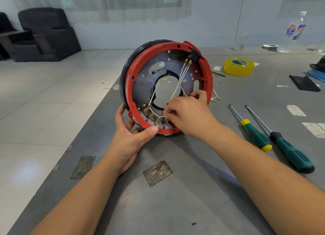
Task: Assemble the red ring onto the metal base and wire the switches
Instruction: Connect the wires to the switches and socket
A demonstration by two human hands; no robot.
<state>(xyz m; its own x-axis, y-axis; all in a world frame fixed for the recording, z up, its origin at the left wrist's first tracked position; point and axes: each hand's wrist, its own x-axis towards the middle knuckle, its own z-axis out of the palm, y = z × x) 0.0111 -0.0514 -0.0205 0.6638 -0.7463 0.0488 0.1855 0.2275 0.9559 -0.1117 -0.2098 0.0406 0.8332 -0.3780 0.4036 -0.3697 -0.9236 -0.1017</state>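
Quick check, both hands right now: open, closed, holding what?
Left hand: closed on the lower rim of the red ring, steadying it upright.
Right hand: fingers pinched on a white wire at the switches.

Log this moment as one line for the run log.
stage: wiring switches | left hand: steadies red ring | right hand: pinches white wire | screwdrivers: idle on table

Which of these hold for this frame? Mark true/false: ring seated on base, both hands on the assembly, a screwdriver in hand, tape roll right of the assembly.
1. The red ring sits on the metal base. True.
2. The left hand steadies the ring's lower rim. True.
3. The right hand holds a screwdriver. False: it pinches a white wire at the switches; both screwdrivers lie on the table.
4. The yellow tape roll lies left of the assembly. False: right.
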